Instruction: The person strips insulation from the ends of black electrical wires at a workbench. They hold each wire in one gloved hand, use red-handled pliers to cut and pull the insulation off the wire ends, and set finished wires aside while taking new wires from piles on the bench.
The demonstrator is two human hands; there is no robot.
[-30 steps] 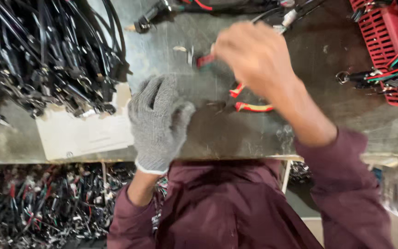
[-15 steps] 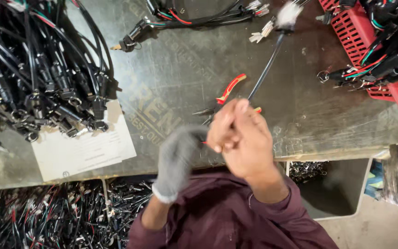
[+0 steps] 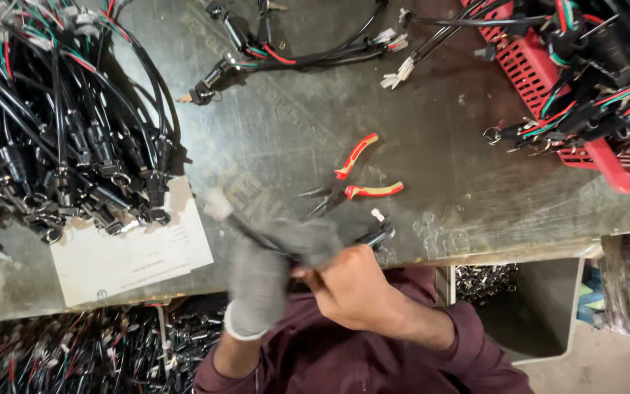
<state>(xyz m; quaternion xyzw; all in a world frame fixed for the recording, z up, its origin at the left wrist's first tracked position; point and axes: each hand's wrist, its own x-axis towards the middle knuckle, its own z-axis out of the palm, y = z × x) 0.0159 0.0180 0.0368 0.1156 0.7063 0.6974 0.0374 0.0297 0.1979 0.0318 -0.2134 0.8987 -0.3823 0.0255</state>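
A worn grey metal workbench (image 3: 293,138), scuffed and stained, fills the view from above, with the person's dark red sleeves at the bottom edge.

At the near edge of the bench, around 6 o'clock in the frame, both hands meet over a black cable (image 3: 257,232). The left hand (image 3: 264,277), in a grey knit glove, is closed around the cable's middle; motion blur softens its outline. The bare right hand (image 3: 351,284) is clenched on the same cable just beside the glove, touching it. One end of the cable, with a pale connector, points toward 10 o'clock; a dark metal-tipped end shows past the right hand at 2 o'clock.

Just beyond the hands, toward 12 o'clock, red-and-yellow-handled pliers (image 3: 351,182) lie flat on the bench with handles spread, untouched. At 9 o'clock a sheet of white paper (image 3: 133,255) sits under the edge of a large heap of black wire harnesses (image 3: 60,124) filling the upper left. At 12 o'clock a loose harness (image 3: 293,51) lies by itself. At 2 o'clock a red plastic basket (image 3: 548,80) overflows with more wired connectors. Below the bench, at 7 o'clock, a bin (image 3: 74,350) holds more tangled wiring.
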